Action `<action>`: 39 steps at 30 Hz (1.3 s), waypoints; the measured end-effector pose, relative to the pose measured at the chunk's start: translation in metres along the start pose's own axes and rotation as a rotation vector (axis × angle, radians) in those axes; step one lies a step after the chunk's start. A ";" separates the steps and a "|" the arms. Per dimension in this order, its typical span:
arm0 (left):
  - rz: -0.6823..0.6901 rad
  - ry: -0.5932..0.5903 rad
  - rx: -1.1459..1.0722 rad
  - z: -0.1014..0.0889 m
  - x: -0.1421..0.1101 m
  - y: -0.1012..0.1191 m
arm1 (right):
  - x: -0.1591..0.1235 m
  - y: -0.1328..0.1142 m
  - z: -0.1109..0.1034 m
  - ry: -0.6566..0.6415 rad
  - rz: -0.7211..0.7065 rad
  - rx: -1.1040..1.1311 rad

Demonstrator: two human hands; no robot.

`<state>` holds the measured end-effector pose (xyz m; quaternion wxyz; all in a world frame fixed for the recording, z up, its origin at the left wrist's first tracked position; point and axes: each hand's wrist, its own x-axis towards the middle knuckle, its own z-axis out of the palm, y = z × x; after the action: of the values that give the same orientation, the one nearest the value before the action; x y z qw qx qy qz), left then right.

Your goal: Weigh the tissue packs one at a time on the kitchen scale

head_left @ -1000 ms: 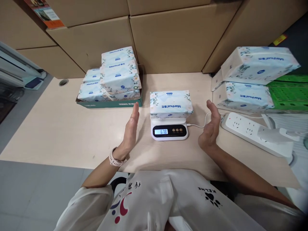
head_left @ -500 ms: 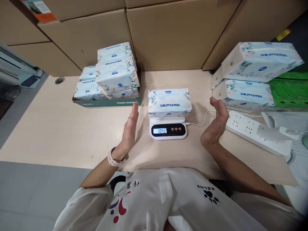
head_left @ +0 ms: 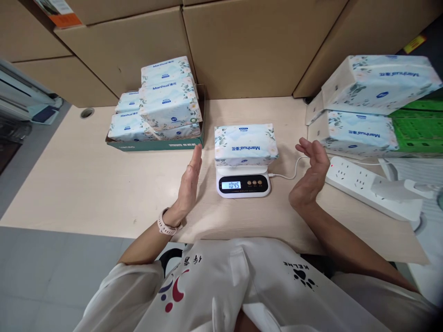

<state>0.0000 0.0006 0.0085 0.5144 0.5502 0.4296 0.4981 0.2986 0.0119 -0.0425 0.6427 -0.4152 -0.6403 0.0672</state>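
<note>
A floral pack of tissues (head_left: 245,144) lies on a white digital scale (head_left: 244,185), whose lit display appears to read 104.5. To the left of the scale, my left hand (head_left: 189,180) is held on edge with its fingers stretched out, touching nothing. On the other side, my right hand (head_left: 310,175) is raised with fingers extended and slightly bent, palm toward the scale. It holds nothing and stays apart from the pack. A white cable (head_left: 289,177) runs from the scale's right side behind my right hand.
Several tissue packs (head_left: 169,103) are piled in a green-sided carton (head_left: 155,145) at the back left. More packs (head_left: 360,131) are stacked at the right beside a green crate (head_left: 415,129). A white power strip (head_left: 374,189) lies at right. Cardboard boxes (head_left: 242,50) line the back.
The scale's reading has gone from about 104.3 to 104.5. My right fingers have shifted slightly inward; otherwise my hands keep their places, and the view has tilted slightly.
</note>
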 end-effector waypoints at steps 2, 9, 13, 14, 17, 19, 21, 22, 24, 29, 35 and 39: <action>-0.002 -0.004 0.001 0.000 0.000 0.001 | 0.000 0.001 0.000 -0.011 -0.004 -0.006; -0.016 -0.001 -0.005 0.000 0.000 0.001 | 0.000 0.000 0.001 -0.008 0.003 0.001; -0.003 -0.006 -0.015 -0.001 0.001 -0.002 | 0.000 0.001 0.000 -0.018 0.002 0.022; 0.000 -0.007 -0.018 -0.001 0.001 -0.003 | 0.000 0.002 -0.001 -0.020 0.008 0.030; -0.010 -0.007 -0.017 -0.001 0.001 -0.005 | -0.001 0.004 -0.001 -0.026 0.015 0.046; -0.017 -0.010 -0.014 0.000 0.001 -0.005 | -0.002 0.006 -0.001 -0.023 0.021 0.057; -0.016 -0.017 -0.022 0.000 0.001 -0.004 | -0.003 0.007 -0.001 -0.025 0.027 0.062; -0.015 -0.021 -0.027 0.000 0.000 -0.004 | -0.004 0.008 -0.001 -0.025 0.037 0.059; -0.013 -0.022 -0.029 0.000 0.000 -0.003 | -0.005 0.008 -0.001 -0.037 0.046 0.048; 0.003 -0.019 -0.036 0.000 -0.002 -0.003 | -0.004 0.005 0.001 -0.036 0.023 0.042; 0.010 -0.015 -0.027 0.000 -0.002 -0.004 | -0.002 0.006 0.002 -0.044 0.013 0.028; -0.001 -0.031 -0.018 0.001 -0.002 -0.002 | -0.002 0.004 -0.001 -0.047 0.050 -0.049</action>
<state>0.0004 -0.0012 0.0065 0.5260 0.5530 0.4175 0.4932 0.3010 0.0134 -0.0463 0.6152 -0.4450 -0.6462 0.0774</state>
